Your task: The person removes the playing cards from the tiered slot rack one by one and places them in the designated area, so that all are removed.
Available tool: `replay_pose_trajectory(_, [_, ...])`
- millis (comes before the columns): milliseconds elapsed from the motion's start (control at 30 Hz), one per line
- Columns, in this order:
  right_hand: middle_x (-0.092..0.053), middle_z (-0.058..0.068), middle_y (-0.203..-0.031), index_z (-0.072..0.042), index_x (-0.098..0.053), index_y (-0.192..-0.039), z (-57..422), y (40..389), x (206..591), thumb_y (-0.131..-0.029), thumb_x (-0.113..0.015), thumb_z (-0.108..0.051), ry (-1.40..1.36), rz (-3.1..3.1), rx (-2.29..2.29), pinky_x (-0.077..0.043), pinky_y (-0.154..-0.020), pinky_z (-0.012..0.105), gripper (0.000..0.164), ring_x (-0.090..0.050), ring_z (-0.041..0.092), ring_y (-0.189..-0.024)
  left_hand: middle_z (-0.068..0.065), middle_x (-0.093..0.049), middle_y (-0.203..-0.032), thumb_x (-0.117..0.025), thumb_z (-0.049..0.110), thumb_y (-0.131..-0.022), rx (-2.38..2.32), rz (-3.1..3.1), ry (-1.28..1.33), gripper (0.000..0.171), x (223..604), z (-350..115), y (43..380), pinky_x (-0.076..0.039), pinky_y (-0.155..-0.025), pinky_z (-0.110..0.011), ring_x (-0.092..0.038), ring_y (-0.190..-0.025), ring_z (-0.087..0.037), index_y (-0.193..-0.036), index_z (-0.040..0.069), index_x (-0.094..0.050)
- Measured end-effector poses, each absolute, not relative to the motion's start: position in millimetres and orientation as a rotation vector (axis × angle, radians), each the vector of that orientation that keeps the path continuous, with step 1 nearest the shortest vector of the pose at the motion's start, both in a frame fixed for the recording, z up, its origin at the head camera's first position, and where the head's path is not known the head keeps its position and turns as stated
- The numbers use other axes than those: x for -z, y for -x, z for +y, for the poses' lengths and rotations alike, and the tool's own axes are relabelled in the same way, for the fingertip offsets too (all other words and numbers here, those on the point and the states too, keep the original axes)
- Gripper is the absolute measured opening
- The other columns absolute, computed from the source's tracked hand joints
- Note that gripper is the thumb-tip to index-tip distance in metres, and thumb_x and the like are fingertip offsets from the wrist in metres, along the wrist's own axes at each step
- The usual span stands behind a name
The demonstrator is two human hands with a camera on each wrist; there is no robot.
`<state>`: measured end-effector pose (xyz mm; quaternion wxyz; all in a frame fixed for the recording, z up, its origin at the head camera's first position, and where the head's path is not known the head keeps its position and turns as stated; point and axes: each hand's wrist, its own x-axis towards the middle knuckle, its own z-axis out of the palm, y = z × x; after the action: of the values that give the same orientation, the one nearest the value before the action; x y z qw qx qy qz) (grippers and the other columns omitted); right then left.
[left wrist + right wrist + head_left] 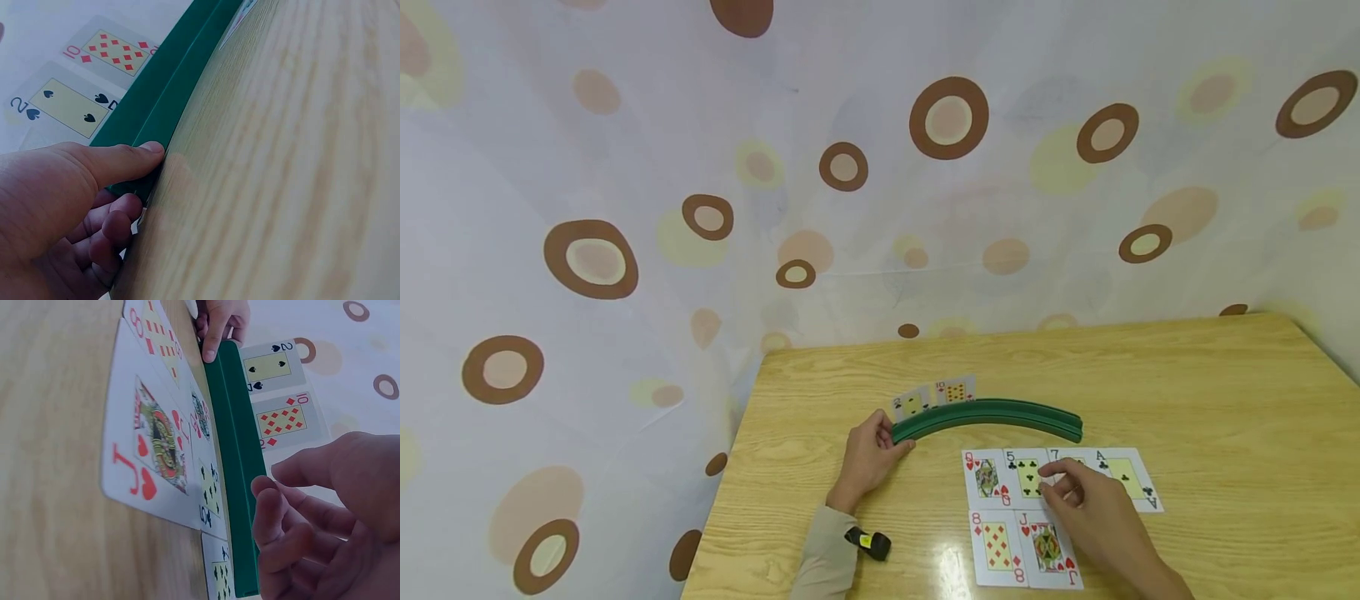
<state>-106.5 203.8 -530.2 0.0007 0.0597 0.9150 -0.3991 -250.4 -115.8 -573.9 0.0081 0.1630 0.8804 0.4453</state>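
Note:
A curved green card holder (1000, 410) stands on the table with the two of spades (912, 403) and the ten of diamonds (956, 391) upright in its left part. My left hand (867, 460) grips the holder's left end, thumb along the front. Over the cards laid flat hovers my right hand (1097, 510), fingers loosely curled and nothing between thumb and forefinger. Around it lie the queen of hearts (986, 479), five of clubs (1028, 477), ace of clubs (1127, 477), eight of diamonds (997, 547) and jack of hearts (1047, 547). A seven (1056, 455) is partly hidden by this hand.
Bare wooden table (1225, 400) extends right of the cards and behind the holder. A patterned cloth (880, 208) hangs along the table's back and left sides. A black strap (869, 542) sits at my left sleeve.

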Motion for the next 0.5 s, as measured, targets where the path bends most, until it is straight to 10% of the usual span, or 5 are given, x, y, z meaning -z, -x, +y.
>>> replay_pose_trajectory(500, [-0.078, 0.002, -0.093, -0.006, -0.078, -0.112, 200.4, 145.1, 529.2, -0.102, -0.075, -0.010, 0.031, 3.086, 1.339, -0.048, -0.061, 0.022, 0.011, -0.062, 0.001, -0.070, 0.002, -0.059, -0.075, -0.088, 0.020, -0.095, -1.379, 2.763, -0.513, 0.032, 573.8, -115.9, 250.6, -0.041, -0.061, -0.018, -0.048, -0.063, -0.001, -0.094, 0.008, -0.059])
